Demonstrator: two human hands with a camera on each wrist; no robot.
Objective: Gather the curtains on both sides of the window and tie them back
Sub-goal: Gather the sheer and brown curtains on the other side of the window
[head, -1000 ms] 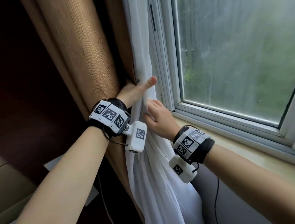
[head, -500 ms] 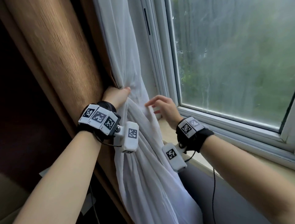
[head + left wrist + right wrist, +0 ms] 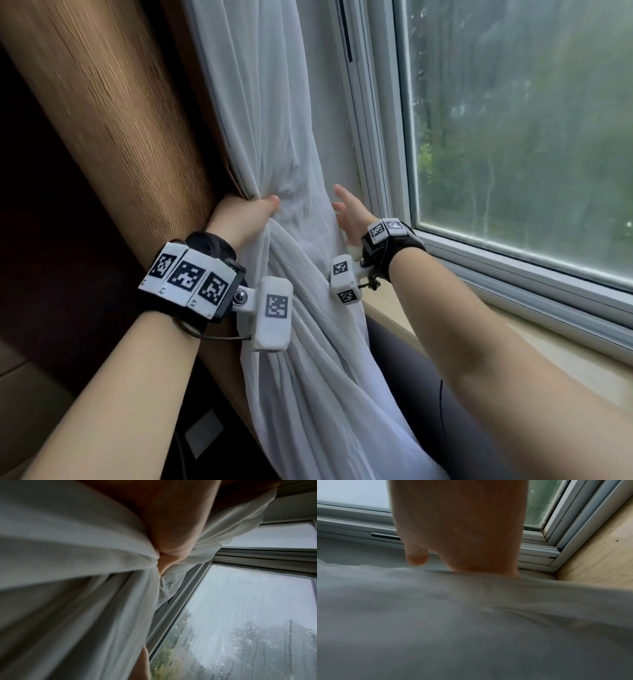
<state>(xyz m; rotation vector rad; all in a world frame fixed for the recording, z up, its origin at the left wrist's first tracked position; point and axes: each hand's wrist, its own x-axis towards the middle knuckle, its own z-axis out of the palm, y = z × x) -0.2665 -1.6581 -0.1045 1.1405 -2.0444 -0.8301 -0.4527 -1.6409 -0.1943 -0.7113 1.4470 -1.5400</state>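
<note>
A white sheer curtain hangs left of the window, with a brown heavy curtain beside it further left. My left hand grips the bunched sheer where the two curtains meet; in the left wrist view the cloth is pinched into folds under the hand. My right hand reaches along the sheer's window-side edge with fingers straight, holding nothing. In the right wrist view the right hand lies over the sheer, its fingertips hidden behind the cloth.
The window with its white frame fills the right side. A beige sill runs below it, with a dark grey wall underneath. Left of the brown curtain the room is dark.
The left hand has bunched the sheer curtain and held it against the brown curtain. The right hand let go of the sheer, spread its fingers and moved along the curtain's window-side edge.
</note>
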